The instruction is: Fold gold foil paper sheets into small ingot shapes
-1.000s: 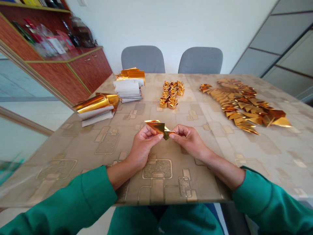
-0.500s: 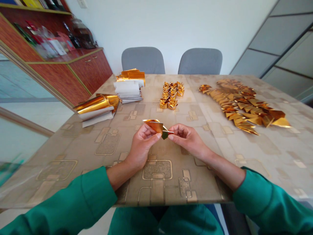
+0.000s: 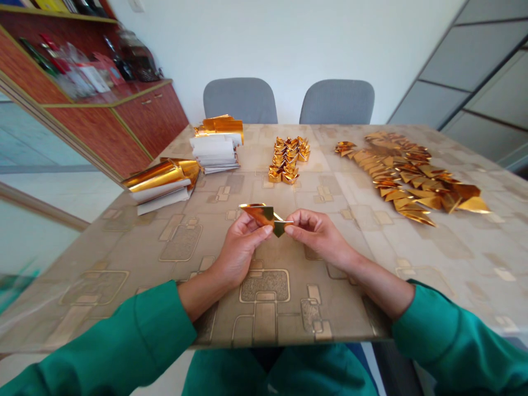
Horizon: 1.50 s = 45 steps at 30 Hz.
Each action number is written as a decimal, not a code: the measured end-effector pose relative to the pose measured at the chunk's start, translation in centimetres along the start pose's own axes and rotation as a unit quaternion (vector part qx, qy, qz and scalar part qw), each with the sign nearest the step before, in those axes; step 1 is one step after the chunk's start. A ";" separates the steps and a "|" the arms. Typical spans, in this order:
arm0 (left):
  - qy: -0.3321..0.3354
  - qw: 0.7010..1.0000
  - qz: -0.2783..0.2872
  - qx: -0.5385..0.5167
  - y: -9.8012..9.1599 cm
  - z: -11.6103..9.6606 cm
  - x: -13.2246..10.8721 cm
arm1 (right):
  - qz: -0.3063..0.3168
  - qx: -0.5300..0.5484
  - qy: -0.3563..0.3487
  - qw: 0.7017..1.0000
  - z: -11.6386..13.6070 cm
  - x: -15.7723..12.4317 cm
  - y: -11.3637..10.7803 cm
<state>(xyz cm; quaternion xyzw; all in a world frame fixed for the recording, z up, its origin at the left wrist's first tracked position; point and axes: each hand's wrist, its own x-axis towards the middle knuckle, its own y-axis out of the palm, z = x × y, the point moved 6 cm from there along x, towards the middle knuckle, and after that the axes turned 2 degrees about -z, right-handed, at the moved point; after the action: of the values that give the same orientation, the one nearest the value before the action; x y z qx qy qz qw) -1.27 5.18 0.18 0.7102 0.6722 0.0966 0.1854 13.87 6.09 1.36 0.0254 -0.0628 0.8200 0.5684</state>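
Observation:
A small folded piece of gold foil paper [image 3: 264, 215] is held up between both hands above the table, pale edges showing along its folds. My left hand [image 3: 243, 242] pinches its left part, thumb in front and fingers behind. With thumb and fingertips, my right hand [image 3: 315, 232] grips the narrow right end of the same piece. Beyond the hands stands a cluster of folded gold paper pieces [image 3: 286, 159] in short rows. Over on the right lies a larger spread of pointed gold foil pieces [image 3: 406, 179], overlapping in rows.
At the left of the patterned table [image 3: 231, 324] lie a stack of gold and white paper sheets [image 3: 214, 151] and a curled bundle of gold sheets [image 3: 163, 181]. Two grey chairs [image 3: 241, 102] stand at the far edge. A wooden cabinet [image 3: 152, 115] is at the back left.
Both hands keep hold of the foil piece at nearly the same spot. Its folded right end has turned slightly, showing more of its lower point; the view has shifted a little.

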 end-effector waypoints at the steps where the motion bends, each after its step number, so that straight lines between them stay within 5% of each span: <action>1: 0.001 1.000 -0.004 0.002 -0.1 -0.1 0.0 | 0.003 0.003 0.004 1.000 0.0 0.0 0.0; 18: 0.171 0.971 -0.002 0.165 -0.1 -2.0 -0.2 | -0.041 -0.028 0.027 0.998 0.5 -0.2 -0.4; 24: 0.251 0.934 0.014 0.253 0.0 -2.7 -0.7 | -0.052 -0.023 0.018 0.998 0.5 -0.3 -0.3; 30: 0.356 0.873 -0.070 0.324 -0.3 -5.1 -1.6 | -0.032 -0.043 0.000 0.999 1.6 -0.6 -0.1; 33: 0.288 0.925 -0.084 0.232 -0.9 -4.5 -0.8 | -0.068 -0.074 -0.038 0.994 1.7 -0.5 -0.8; 37: 0.055 0.997 -0.057 0.020 -1.3 -1.3 0.7 | -0.107 -0.212 -0.131 0.963 1.6 -0.3 -1.3; 40: -0.072 0.995 -0.023 -0.062 -0.9 0.5 0.7 | -0.049 -0.325 -0.223 0.918 2.1 -0.5 -0.1; 45: -0.164 0.979 0.010 -0.119 -0.2 1.7 0.1 | 0.004 -0.446 -0.339 0.829 3.5 -1.4 1.5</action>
<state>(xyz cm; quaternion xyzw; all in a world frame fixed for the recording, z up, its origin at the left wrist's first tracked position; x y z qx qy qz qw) -0.77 5.08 -1.47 0.6961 0.6089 0.0599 0.3757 12.84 3.79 4.59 0.0454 -0.6101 0.6454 0.4574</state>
